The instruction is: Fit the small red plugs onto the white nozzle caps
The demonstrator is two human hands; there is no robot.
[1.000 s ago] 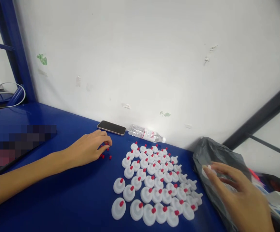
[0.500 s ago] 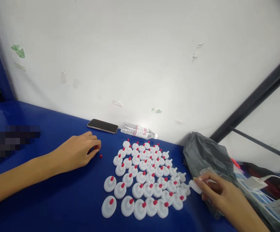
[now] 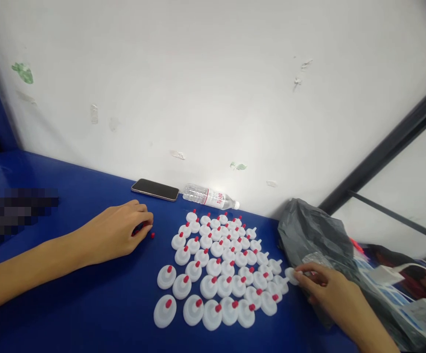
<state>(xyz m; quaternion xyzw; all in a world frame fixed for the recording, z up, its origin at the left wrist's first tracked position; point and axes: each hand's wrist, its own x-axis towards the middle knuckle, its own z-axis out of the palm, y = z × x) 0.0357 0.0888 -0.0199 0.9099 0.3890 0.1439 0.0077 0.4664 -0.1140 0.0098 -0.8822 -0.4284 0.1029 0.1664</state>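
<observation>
Dozens of white round nozzle caps stand in loose rows on the blue table, most with a small red tip cap on the spout. Along the right side of the group, several white caps have bare spouts. My right hand pinches one white nozzle cap at the right edge of the group, low over the table. On the left, my left hand rests with curled fingers around small red tip caps, partly hidden by them. One loose red tip cap lies just beside its fingertips.
Against the wall lie a phone and a clear water bottle on its side. A dark grey plastic bag slumps at the right, next to white adapters and a cable. A blurred-out dark object is at far left.
My right hand has moved slightly left and lowered its white nozzle cap towards the right edge of the group. My left hand stays almost where it was.
</observation>
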